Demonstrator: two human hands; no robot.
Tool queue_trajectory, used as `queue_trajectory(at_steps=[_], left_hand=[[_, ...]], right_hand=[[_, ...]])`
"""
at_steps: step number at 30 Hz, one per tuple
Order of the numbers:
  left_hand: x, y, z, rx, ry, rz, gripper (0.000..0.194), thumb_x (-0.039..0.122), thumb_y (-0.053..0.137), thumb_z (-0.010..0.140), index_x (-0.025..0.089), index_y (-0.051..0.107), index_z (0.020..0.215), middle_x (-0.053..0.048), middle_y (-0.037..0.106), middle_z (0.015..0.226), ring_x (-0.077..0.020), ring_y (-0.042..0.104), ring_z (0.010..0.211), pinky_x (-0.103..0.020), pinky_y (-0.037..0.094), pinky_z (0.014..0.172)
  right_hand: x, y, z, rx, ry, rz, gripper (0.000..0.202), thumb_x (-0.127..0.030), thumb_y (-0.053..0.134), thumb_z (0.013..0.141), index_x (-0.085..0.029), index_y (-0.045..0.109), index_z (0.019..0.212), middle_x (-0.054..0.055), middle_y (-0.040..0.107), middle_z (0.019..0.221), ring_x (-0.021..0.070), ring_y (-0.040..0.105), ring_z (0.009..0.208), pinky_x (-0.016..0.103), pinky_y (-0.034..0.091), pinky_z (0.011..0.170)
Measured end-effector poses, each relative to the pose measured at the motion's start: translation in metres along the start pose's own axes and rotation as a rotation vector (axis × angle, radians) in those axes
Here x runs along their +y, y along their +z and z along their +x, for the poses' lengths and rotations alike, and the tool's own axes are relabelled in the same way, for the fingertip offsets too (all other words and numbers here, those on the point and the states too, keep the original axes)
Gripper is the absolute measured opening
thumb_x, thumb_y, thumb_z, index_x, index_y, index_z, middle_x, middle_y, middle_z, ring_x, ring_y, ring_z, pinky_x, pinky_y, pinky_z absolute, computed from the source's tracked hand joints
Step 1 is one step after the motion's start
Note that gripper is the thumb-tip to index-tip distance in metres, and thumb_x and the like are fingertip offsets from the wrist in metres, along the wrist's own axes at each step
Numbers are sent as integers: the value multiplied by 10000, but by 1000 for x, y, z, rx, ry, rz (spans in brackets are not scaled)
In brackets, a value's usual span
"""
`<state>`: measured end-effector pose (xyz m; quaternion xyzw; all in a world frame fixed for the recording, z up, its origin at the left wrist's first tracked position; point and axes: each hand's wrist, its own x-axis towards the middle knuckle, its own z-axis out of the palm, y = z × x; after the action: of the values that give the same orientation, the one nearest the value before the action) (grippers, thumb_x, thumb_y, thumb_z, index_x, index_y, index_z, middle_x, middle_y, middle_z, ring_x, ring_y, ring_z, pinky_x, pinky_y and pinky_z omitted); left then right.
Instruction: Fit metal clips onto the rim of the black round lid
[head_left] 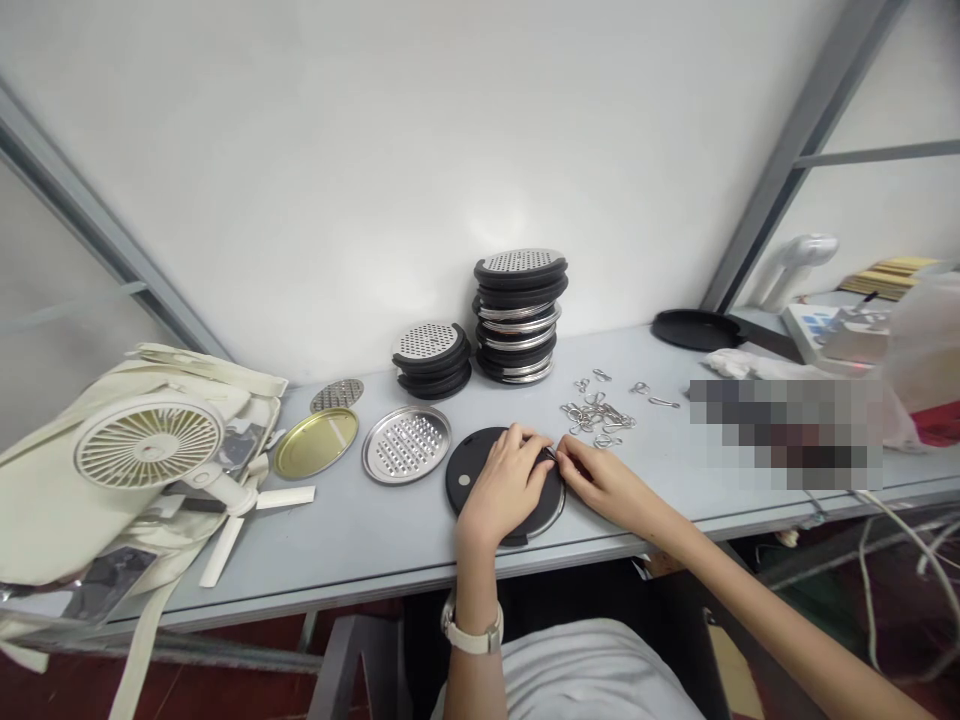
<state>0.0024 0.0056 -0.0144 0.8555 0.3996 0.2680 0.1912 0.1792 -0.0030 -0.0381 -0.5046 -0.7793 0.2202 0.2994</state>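
A round black disc (465, 478) with a metal rim lies on the grey table, near its front edge. My left hand (507, 482) rests on top of the disc, its fingers bent over the upper right part. At the disc's right edge my right hand (592, 478) pinches something small and dark that I cannot make out. Just behind my right hand is a loose pile of small metal clips (598, 412). To the left of the disc lies a round metal grater plate (406, 444).
Behind stand a tall stack (521, 318) and a shorter stack (432, 360) of black and metal discs. Further left are a gold lid (316, 443), a perforated plate (337, 395), a white fan (150, 440) and a cream bag (45, 500). A black tray (696, 329) lies back right.
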Motion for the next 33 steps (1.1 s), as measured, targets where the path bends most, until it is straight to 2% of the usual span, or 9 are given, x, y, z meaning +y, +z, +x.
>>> queue_trajectory(at_steps=[8,16,24,27,33], left_hand=[[1,0,0,-1,-12,-5,256,226,432,930,233,524,1169,-70,500,1135,-219,489,1114,-399,409,1016],[2,0,-1,1,-5,3,262,225,420,931,228,514,1175,-67,497,1135,-212,484,1113,-385,406,1017],[2,-2,-1,0,-19,-28,192,215,424,930,223,518,1096,-61,511,1106,-209,497,1081,-376,421,992],[2,-2,-1,-3,-12,-37,204,211,419,934,230,530,1104,-56,516,1107,-206,497,1082,-370,414,1001],[2,-3,-1,-4,-16,-43,223,211,412,939,230,536,1124,-55,517,1121,-209,496,1089,-364,412,1004]], right_hand=[[4,3,2,21,-32,-62,202,-281,355,938,-224,411,752,-37,492,588,131,462,494,242,333,513],[-2,0,2,-9,-15,-80,279,-311,324,953,-202,507,772,4,568,625,149,500,539,252,362,555],[-3,-1,2,-26,28,-33,387,-364,319,958,-191,448,637,-21,498,562,125,435,518,246,304,518],[-2,-1,2,-37,34,-21,397,-372,318,959,-185,440,631,-28,462,554,117,408,519,246,292,516],[-2,-1,0,-54,36,-16,384,-370,326,958,-174,473,663,-18,492,588,119,429,547,245,307,538]])
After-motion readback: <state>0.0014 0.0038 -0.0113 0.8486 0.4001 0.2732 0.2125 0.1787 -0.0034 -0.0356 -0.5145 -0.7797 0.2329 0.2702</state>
